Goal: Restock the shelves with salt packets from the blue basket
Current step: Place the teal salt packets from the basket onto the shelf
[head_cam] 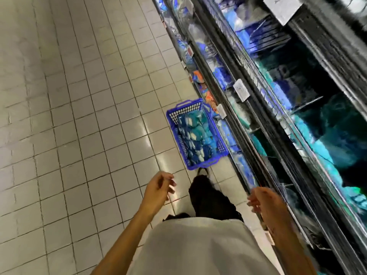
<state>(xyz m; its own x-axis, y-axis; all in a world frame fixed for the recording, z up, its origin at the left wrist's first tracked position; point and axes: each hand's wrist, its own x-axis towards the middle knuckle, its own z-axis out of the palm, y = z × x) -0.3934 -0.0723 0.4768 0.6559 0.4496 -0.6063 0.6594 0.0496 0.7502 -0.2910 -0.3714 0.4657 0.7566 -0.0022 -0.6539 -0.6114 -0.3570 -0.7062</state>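
A blue basket [174, 116] stands on the tiled floor against the foot of the shelves, a step ahead of me. It is filled with several blue and teal salt packets [195, 138]. My left hand [158, 186] hangs in front of my body with loosely curled fingers and holds nothing. My right hand [264, 201] hangs the same way close to the shelf edge, also with nothing in it. Both hands are well short of the basket. The shelves [278, 120] on the right carry blurred blue and teal packets.
Pale floor tiles [69, 116] fill the left of the aisle. My dark trouser leg and shoe [204, 187] step toward the basket. White price tags [241, 90] stick out from the shelf rails. The view is blurred by motion.
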